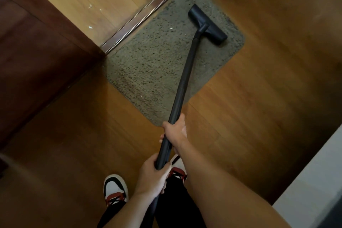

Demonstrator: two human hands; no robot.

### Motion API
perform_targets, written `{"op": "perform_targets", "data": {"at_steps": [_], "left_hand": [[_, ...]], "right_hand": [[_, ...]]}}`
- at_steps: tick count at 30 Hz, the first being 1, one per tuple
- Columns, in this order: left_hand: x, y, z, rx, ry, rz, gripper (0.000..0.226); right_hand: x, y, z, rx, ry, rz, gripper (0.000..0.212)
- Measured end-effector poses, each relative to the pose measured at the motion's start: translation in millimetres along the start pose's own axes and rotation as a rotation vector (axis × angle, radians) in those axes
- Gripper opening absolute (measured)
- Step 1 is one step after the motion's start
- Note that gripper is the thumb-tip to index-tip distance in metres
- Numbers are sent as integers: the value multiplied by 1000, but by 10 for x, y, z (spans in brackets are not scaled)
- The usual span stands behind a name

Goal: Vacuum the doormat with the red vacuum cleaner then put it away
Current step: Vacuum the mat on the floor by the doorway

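A grey-brown doormat (157,65) lies on the wooden floor against a door threshold. The black floor head (207,24) of the vacuum sits on the mat's far right part. Its long black wand (185,77) runs down toward me. My right hand (174,131) grips the wand higher up, near the mat's near corner. Lower down, my left hand (151,176) grips the same wand. The red vacuum body is out of view. A small white speck lies on the mat left of the head.
A dark wooden door (37,52) stands at the left. The metal threshold strip (140,15) borders lighter flooring with white specks beyond. My two sneakers (114,189) stand on the floor below the hands. A pale surface (314,181) fills the lower right corner.
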State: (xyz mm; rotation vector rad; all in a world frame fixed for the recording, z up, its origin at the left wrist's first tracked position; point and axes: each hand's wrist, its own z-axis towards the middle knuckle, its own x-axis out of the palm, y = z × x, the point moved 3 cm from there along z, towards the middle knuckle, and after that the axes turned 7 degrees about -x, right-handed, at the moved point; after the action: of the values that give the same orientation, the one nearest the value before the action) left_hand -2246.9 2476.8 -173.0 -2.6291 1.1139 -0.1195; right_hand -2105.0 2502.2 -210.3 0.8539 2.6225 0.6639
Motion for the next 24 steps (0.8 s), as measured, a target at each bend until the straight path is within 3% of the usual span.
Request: {"op": "perform_targets", "data": {"at_steps": [10,24], "left_hand": [[92,-77,1,54,-18,-21,13],[-665,566,-401,62,-65,-36,12]], "right_hand": [[-86,30,63,-35,-14,-8,53],[761,-381,-507,9,12,17,38]]}}
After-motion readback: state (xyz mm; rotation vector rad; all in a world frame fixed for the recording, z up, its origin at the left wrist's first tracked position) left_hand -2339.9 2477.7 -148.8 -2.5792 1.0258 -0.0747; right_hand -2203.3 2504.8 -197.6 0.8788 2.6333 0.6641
